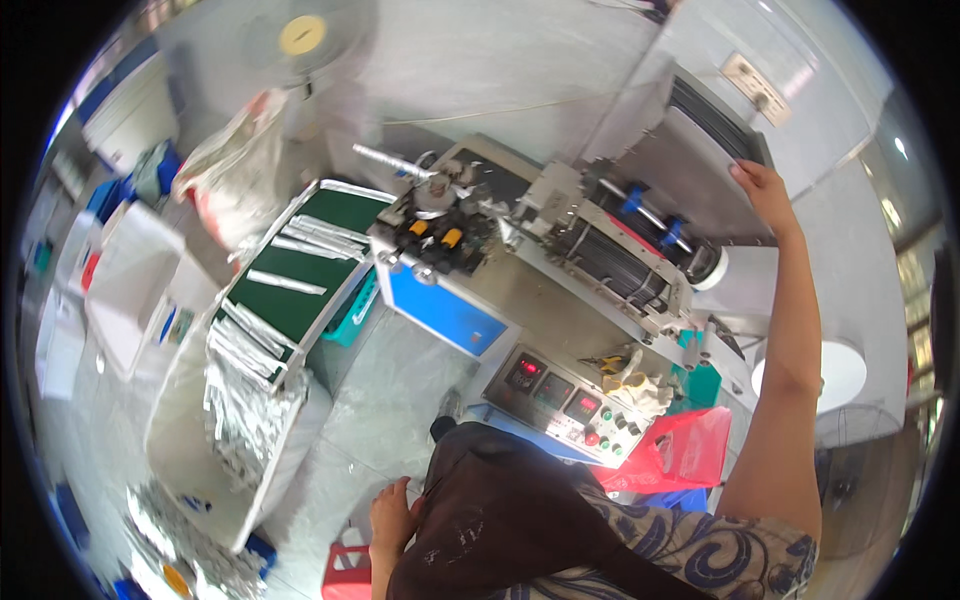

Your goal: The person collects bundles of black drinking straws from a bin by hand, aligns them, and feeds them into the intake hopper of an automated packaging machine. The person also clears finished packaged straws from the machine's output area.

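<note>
Out to the upper right stretches my right arm, and my right hand [763,192] has its fingers closed on the edge of a grey metal cover [690,165] standing tilted behind the machine. My left hand [391,515] is low beside my brown apron [490,500], fingers loosely apart with nothing visible in them. Between the hands is a bench machine with a black ribbed roller unit [615,262] and a shaft with blue collars [650,215]. A cluster of metal parts with orange knobs [435,233] sits at its left end.
A green conveyor belt [290,300] carries several silver-wrapped sticks toward a white bin [165,430] heaped with more. The control panel [565,400] shows red displays. Nearby are a red plastic basket [690,450], a white disc [835,376], a woven sack [235,170] and a fan [303,36].
</note>
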{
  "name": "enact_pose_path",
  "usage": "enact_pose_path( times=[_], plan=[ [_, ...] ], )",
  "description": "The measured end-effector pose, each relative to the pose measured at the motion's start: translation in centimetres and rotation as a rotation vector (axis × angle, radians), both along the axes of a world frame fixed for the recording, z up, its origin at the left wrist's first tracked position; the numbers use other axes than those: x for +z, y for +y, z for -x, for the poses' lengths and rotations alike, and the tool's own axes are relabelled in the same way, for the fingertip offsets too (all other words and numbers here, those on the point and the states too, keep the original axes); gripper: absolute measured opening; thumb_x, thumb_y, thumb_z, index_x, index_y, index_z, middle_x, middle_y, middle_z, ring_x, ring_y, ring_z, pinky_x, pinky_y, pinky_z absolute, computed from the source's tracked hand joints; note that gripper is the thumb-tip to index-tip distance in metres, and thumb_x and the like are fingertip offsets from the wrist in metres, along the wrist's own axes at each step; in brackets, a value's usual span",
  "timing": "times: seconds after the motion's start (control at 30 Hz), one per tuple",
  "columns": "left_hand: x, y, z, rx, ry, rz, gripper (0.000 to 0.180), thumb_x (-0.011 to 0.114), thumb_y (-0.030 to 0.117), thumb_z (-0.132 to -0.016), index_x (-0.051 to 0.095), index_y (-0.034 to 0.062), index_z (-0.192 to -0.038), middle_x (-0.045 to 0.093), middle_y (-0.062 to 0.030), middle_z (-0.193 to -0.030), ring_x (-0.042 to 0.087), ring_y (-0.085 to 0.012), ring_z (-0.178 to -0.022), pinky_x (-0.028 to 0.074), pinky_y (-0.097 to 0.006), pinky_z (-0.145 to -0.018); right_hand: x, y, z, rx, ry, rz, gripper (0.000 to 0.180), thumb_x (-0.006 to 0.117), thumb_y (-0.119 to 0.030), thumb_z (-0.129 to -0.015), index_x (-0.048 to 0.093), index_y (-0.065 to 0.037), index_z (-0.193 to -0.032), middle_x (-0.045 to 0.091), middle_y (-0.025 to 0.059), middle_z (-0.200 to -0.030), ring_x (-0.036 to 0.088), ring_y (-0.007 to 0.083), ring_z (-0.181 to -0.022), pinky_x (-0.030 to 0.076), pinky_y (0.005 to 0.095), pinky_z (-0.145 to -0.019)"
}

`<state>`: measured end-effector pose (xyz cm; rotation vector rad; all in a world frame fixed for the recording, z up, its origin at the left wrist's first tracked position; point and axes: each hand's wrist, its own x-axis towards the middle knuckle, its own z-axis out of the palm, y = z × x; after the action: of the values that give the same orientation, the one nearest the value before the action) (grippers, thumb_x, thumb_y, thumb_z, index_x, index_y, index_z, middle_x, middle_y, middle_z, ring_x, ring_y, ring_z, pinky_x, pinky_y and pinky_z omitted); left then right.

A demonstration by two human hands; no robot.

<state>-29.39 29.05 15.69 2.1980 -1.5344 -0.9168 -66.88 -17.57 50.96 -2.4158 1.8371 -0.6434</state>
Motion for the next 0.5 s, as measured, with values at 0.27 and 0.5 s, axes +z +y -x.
enact_pose_path(
  times=[0.27, 0.5],
  plan=[
    [-0.6, 6.7, 7.3, 0.187, 0.052, -0.069, 0.039, 0.06, 0.029, -0.076, 0.048, 0.009, -0.107, 0.059, -0.0121, -0.094, 0.056, -0.0285, -0.09, 0.043, -0.041, -0.078, -6.1, 9.3, -10.2, 0.398, -0.162, 0.457, 0.025, 0.048, -0.018, -0.089, 0.057, -0.002, -0.106, 0.061, 0.01, -0.101, 0.057, 0.0186, -0.092, 0.043, 0.0286, -0.081],
    [0.3, 12.3, 16.6, 0.702, 0.105, -0.193, 0.041, 0.058, 0.032, -0.077, 0.048, 0.0079, -0.109, 0.058, -0.0124, -0.098, 0.054, -0.0281, -0.096, 0.042, -0.04, -0.081, -31.4, 24.1, -21.7, 1.211, 0.009, -0.819, 0.038, 0.062, -0.014, -0.078, 0.05, -0.002, -0.112, 0.054, 0.012, -0.112, 0.052, 0.0223, -0.102, 0.042, 0.0329, -0.086]
  ],
)
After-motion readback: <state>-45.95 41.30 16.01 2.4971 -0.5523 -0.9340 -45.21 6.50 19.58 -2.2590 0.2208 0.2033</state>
